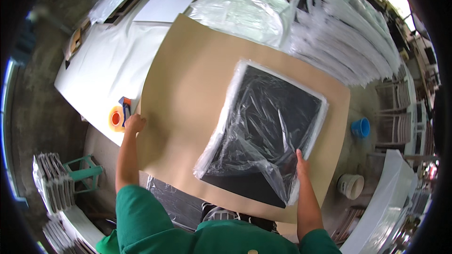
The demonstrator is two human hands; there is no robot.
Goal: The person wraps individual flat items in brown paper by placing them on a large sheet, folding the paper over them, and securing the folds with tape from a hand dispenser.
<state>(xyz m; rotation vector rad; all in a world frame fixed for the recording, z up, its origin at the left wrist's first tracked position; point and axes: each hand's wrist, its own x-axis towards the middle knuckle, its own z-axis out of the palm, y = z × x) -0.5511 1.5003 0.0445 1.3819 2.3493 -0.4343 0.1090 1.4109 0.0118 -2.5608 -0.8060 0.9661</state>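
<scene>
My left hand [135, 123] is closed at the lower end of a tape dispenser [126, 109] with a blue and orange frame and a yellowish roll of clear tape. It is beside the left edge of a large brown cardboard sheet [183, 66]. On the sheet lies a flat black rectangular panel [268, 108] in clear plastic film, with pale padding along its edges; the film leaves a black strip bare at the near end. My right hand [302, 165] grips the panel's right edge, thumb on top, other fingers mostly hidden.
Beneath the cardboard is a white-covered table [113, 61]. White boards [172, 1], crumpled clear plastic [240, 11] and a pile of white foam sheets [343, 37] lie along its far side. A blue bucket [360, 127] and a white bucket [351, 186] stand right; a green stool [84, 174] stands left.
</scene>
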